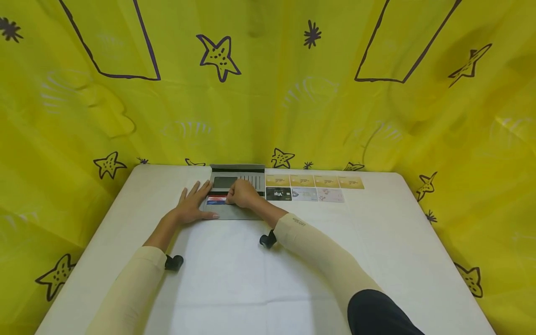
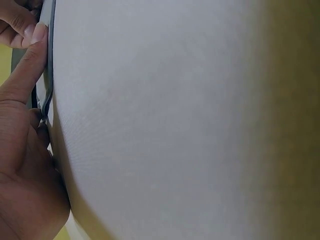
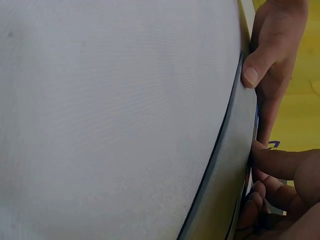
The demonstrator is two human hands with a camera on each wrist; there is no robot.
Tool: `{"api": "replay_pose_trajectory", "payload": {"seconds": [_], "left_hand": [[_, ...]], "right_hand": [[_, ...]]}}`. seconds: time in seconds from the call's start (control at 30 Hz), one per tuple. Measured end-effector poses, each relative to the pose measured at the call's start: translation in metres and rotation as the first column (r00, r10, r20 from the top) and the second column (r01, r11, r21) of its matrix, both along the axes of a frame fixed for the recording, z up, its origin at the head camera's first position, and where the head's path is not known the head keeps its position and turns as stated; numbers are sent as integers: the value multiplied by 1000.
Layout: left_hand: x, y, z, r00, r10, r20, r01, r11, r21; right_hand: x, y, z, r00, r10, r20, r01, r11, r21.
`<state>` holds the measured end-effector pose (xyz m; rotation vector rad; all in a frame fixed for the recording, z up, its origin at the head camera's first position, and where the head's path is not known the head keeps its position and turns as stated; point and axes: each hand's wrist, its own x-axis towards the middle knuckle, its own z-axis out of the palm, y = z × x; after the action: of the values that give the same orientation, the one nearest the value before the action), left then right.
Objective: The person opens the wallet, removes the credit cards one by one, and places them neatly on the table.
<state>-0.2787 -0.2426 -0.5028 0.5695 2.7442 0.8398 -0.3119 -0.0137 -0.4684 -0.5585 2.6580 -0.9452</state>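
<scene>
A grey card wallet (image 1: 238,213) lies unfolded at the far side of the table, with a dark panel (image 1: 224,183) and slots in its upper half. Red and blue card strips (image 1: 216,200) show in its lower half. Across the wallet's left edge rests my left hand (image 1: 193,203), fingers spread, its thumb on the lower edge. My right hand (image 1: 243,193) has its fingers curled and pinches the right end of the card with the blue strip; the fingertips are partly hidden. In the right wrist view, the right thumb (image 3: 277,162) presses close to the wallet's edge.
To the wallet's right lie several gold cards (image 1: 302,180) in a row. Below them are a black card (image 1: 278,194), a silver-grey card (image 1: 304,194) and a pale patterned card (image 1: 331,195). A yellow curtain (image 1: 259,116) hangs behind the white table (image 1: 226,279).
</scene>
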Motion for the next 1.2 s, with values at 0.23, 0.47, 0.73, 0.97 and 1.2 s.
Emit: {"api": "replay_pose_trajectory", "payload": {"seconds": [0.23, 0.47, 0.73, 0.97, 1.2], "left_hand": [[-1, 2, 0, 1000, 5, 15, -5, 1000, -27], [-1, 1, -2, 1000, 4, 10, -3, 999, -33], [-1, 1, -2, 1000, 5, 10, -5, 999, -35], [-1, 2, -1, 1000, 1, 10, -1, 999, -34], [1, 2, 3, 1000, -5, -4, 5, 1000, -11]], "right_hand": [[-3, -3, 1, 998, -5, 68, 1, 998, 61], [-5, -3, 1, 998, 12, 60, -16, 998, 63], [-3, -2, 3, 1000, 16, 24, -17, 999, 45], [-5, -1, 0, 1000, 16, 5, -16, 1000, -9], [-7, 1, -3, 1000, -3, 13, 4, 998, -62]]}}
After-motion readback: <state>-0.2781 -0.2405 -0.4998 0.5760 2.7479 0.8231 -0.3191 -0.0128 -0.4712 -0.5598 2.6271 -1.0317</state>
